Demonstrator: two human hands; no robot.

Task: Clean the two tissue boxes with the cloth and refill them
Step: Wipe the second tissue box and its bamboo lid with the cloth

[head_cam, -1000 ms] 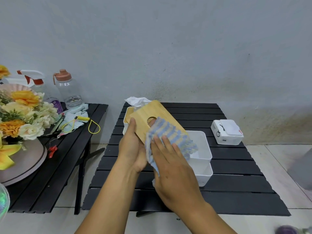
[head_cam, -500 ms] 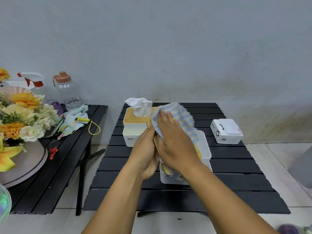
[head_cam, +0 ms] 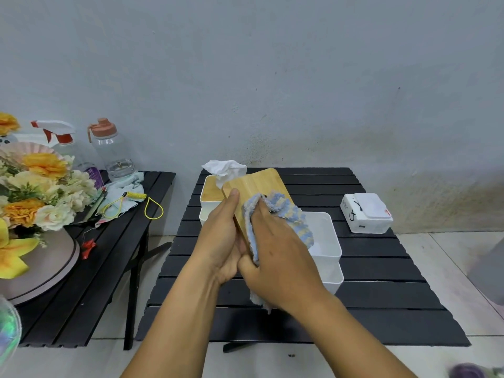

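Observation:
My left hand [head_cam: 221, 238] grips a wooden tissue-box lid [head_cam: 256, 186] by its left edge and holds it tilted above the black slatted table [head_cam: 381, 271]. My right hand [head_cam: 278, 257] presses a blue and yellow striped cloth [head_cam: 283, 214] against the lid's face. Below and to the right stands an open white tissue box [head_cam: 326, 241] with no lid. Behind the lid stands a second white tissue box [head_cam: 211, 193] with its wooden lid on and a white tissue [head_cam: 225, 169] sticking out.
A white pack of tissues [head_cam: 365, 212] lies at the table's right rear. On the left, a second black table [head_cam: 90, 268] carries a flower arrangement [head_cam: 35, 192], a spray bottle [head_cam: 58, 137], a clear water bottle [head_cam: 111, 151], a pale cloth and a yellow cord.
The lid was turned edge-on half a second ago with the cloth wrapped over its top; now its face is tilted back up and my right hand with the cloth has slid down to its lower part.

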